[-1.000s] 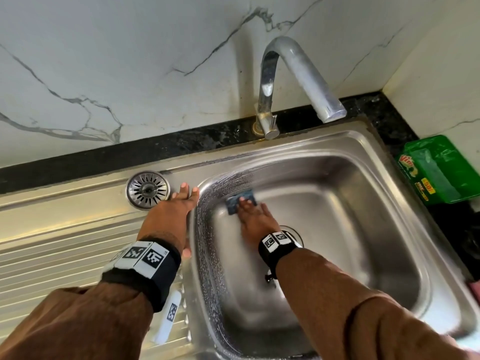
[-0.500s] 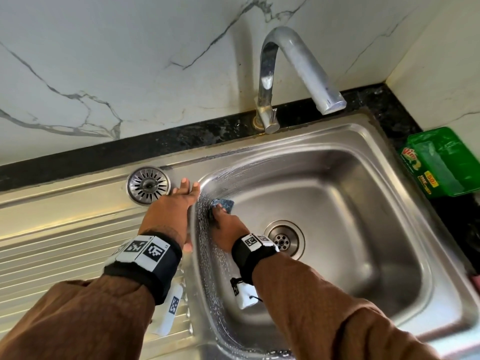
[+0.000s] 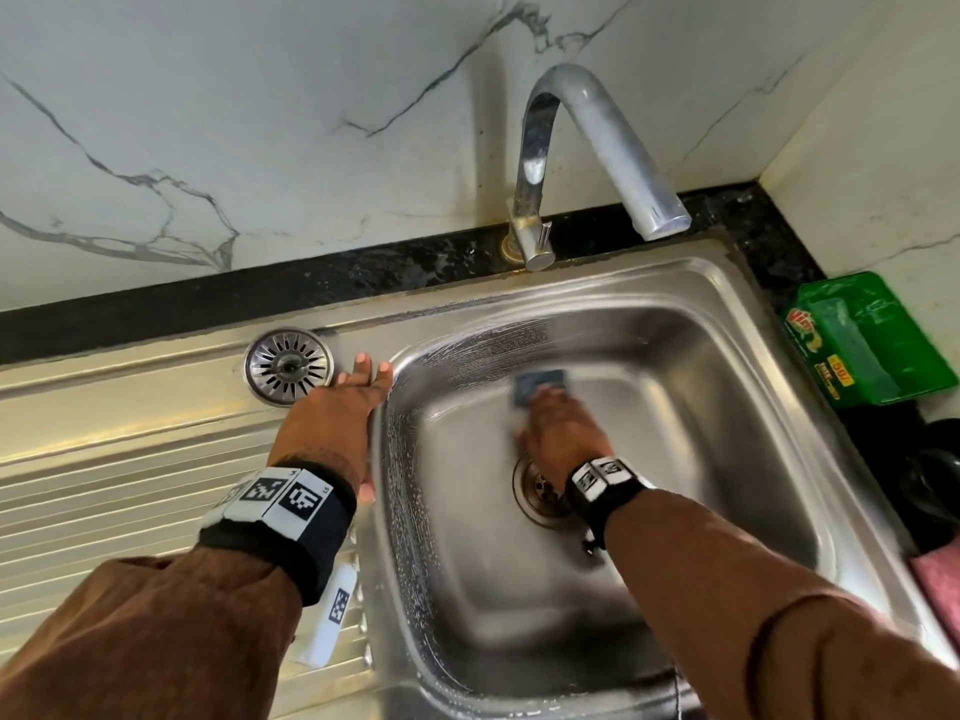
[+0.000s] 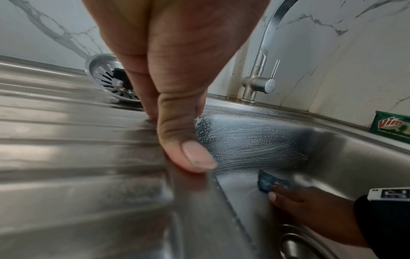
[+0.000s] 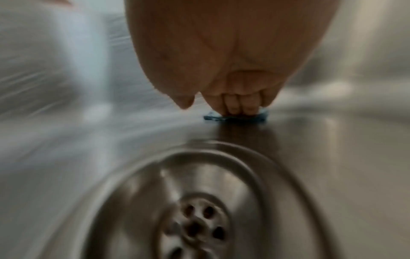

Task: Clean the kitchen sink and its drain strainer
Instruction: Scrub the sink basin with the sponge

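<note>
The steel sink (image 3: 769,407) has soapy streaks on its back-left wall. My right hand (image 3: 558,423) lies flat in the basin, its straight fingers pressing a small blue scrub pad (image 3: 540,384) onto the floor near the back wall. The right wrist view shows the fingertips (image 5: 241,106) on the pad (image 5: 235,117), just beyond the drain (image 5: 195,219). My right wrist partly hides the drain opening (image 3: 535,493). The drain strainer (image 3: 289,366) sits out on the drainboard. My left hand (image 3: 337,413) rests open on the sink's left rim beside the strainer, thumb (image 4: 188,150) on the edge.
A curved steel tap (image 3: 597,148) reaches over the basin from the back. A green Vim soap box (image 3: 867,340) stands on the black counter at right, with a dark object (image 3: 935,475) and a pink cloth (image 3: 940,579) nearer me. The ribbed drainboard (image 3: 104,485) runs left.
My right hand has slid the blue pad from the basin's left wall rightwards to the middle near the back wall. The left hand has stayed on the rim.
</note>
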The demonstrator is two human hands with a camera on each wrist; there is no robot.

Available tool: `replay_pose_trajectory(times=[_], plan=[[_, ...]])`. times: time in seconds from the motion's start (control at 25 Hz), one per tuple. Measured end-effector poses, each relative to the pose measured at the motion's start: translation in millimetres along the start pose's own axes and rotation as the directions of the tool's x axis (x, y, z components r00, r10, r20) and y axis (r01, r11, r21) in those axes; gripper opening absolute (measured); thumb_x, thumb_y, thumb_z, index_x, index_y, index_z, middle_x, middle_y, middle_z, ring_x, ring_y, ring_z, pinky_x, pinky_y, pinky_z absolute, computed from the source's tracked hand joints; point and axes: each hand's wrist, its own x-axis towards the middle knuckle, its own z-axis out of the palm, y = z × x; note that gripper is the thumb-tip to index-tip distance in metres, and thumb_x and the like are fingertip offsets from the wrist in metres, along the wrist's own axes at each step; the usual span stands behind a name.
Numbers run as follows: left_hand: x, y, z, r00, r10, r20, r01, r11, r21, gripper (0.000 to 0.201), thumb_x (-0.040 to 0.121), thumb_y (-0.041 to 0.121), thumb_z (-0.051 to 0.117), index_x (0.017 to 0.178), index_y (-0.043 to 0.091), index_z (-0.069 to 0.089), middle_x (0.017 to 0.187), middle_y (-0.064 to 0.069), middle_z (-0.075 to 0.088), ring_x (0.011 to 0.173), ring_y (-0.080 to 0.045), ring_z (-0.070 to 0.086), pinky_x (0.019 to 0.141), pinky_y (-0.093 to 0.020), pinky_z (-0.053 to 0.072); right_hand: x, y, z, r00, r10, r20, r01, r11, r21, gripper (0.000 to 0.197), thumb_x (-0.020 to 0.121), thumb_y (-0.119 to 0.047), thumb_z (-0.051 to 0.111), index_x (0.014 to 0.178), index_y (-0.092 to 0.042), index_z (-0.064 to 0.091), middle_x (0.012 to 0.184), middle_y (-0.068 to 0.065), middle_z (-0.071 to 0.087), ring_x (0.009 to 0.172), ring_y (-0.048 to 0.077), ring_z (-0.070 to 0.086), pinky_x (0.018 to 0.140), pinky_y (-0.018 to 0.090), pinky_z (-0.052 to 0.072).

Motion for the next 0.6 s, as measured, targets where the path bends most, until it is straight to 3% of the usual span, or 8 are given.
replay_pose_trajectory(times=[0.04, 0.24, 0.28, 0.36, 0.44, 0.48, 0.56, 0.6], plan=[[0.8, -1.2, 1.2, 1.0, -0.002, -0.007, 0.002, 1.0, -0.011, 0.126, 0.061, 0.023, 0.091, 0.156, 0.035, 0.009, 0.158, 0.003, 0.03, 0.141, -0.024, 0.038, 0.116, -0.034, 0.029, -1.0, -3.1, -4.2, 0.987, 0.159, -0.036, -0.161, 0.986, -0.045, 0.081, 0.093, -0.056, 0.021, 0.15, 0.001, 0.033, 0.155, 0.023, 0.033, 0.142, 0.039, 0.034, 0.119, 0.042, 0.023], [1.1, -1.2, 0.0, 1.0, 0.014, -0.001, -0.014, 1.0, 0.005, 0.13, 0.057, 0.024, 0.093, 0.156, 0.033, 0.009, 0.158, 0.002, 0.029, 0.139, -0.025, 0.041, 0.115, -0.034, 0.033, -26.4, -46.7, 18.4, 0.841, -0.508, 0.187, 0.494, 0.862, 0.118, 0.049, 0.095, -0.035, 0.049, 0.137, -0.01, 0.053, 0.139, 0.014, 0.057, 0.128, 0.032, 0.054, 0.111, 0.043, 0.04], [0.3, -0.9, 0.3, 1.0, 0.021, 0.0, -0.021, 1.0, -0.002, 0.13, 0.057, 0.024, 0.093, 0.156, 0.033, 0.009, 0.158, 0.001, 0.03, 0.139, -0.025, 0.041, 0.116, -0.035, 0.032, -13.8, -37.2, 10.1, 0.961, -0.258, 0.1, 0.232, 0.949, 0.215, 0.047, 0.093, -0.028, 0.05, 0.135, -0.007, 0.055, 0.133, 0.017, 0.06, 0.121, 0.035, 0.058, 0.107, 0.043, 0.044], [0.4, -2.6, 0.8, 1.0, 0.019, 0.006, -0.019, 1.0, -0.011, 0.132, 0.056, 0.024, 0.093, 0.156, 0.033, 0.009, 0.159, 0.001, 0.028, 0.14, -0.026, 0.039, 0.116, -0.035, 0.032, -4.4, -30.5, 0.5, 0.971, 0.233, -0.053, -0.226, 0.968, 0.104, 0.058, 0.095, -0.033, 0.043, 0.142, 0.0, 0.046, 0.143, 0.024, 0.05, 0.132, 0.039, 0.048, 0.114, 0.042, 0.035], [0.6, -1.8, -1.1, 0.999, 0.023, 0.035, -0.023, 1.0, 0.002, 0.134, 0.055, 0.024, 0.094, 0.156, 0.031, 0.006, 0.161, 0.001, 0.02, 0.144, -0.026, 0.034, 0.117, -0.036, 0.03, -22.4, -48.6, 13.4, 0.967, -0.253, -0.041, 0.255, 0.966, 0.048, 0.067, 0.095, -0.048, 0.032, 0.145, -0.005, 0.044, 0.149, 0.019, 0.045, 0.141, 0.033, 0.038, 0.12, 0.041, 0.026], [1.6, -0.9, -2.6, 0.999, 0.024, 0.038, -0.024, 1.0, 0.016, 0.135, 0.055, 0.024, 0.094, 0.157, 0.03, 0.004, 0.162, 0.001, 0.017, 0.145, -0.026, 0.031, 0.117, -0.037, 0.03, -35.5, -59.4, 33.3, 0.826, -0.556, 0.089, 0.556, 0.831, 0.031, 0.063, 0.094, -0.048, 0.032, 0.142, -0.009, 0.049, 0.146, 0.014, 0.05, 0.138, 0.029, 0.042, 0.119, 0.04, 0.028], [3.0, -1.2, -2.9, 1.0, 0.017, 0.026, -0.018, 0.999, 0.031, 0.134, 0.056, 0.025, 0.094, 0.157, 0.031, 0.005, 0.162, 0.001, 0.02, 0.144, -0.026, 0.033, 0.117, -0.036, 0.031, -25.8, -39.7, 24.9, 0.751, -0.629, 0.202, 0.64, 0.768, 0.008, 0.047, 0.094, -0.038, 0.043, 0.13, -0.013, 0.06, 0.134, 0.01, 0.061, 0.125, 0.027, 0.055, 0.112, 0.039, 0.038], [1.6, -0.8, -1.7, 1.0, 0.016, 0.02, -0.016, 1.0, 0.024, 0.132, 0.057, 0.025, 0.093, 0.157, 0.031, 0.007, 0.16, 0.0, 0.025, 0.142, -0.027, 0.036, 0.116, -0.035, 0.032, -13.1, -26.1, 17.7, 0.91, -0.404, 0.087, 0.399, 0.914, 0.075, 0.046, 0.092, -0.033, 0.046, 0.126, -0.009, 0.062, 0.13, 0.014, 0.063, 0.121, 0.031, 0.058, 0.109, 0.04, 0.039]])
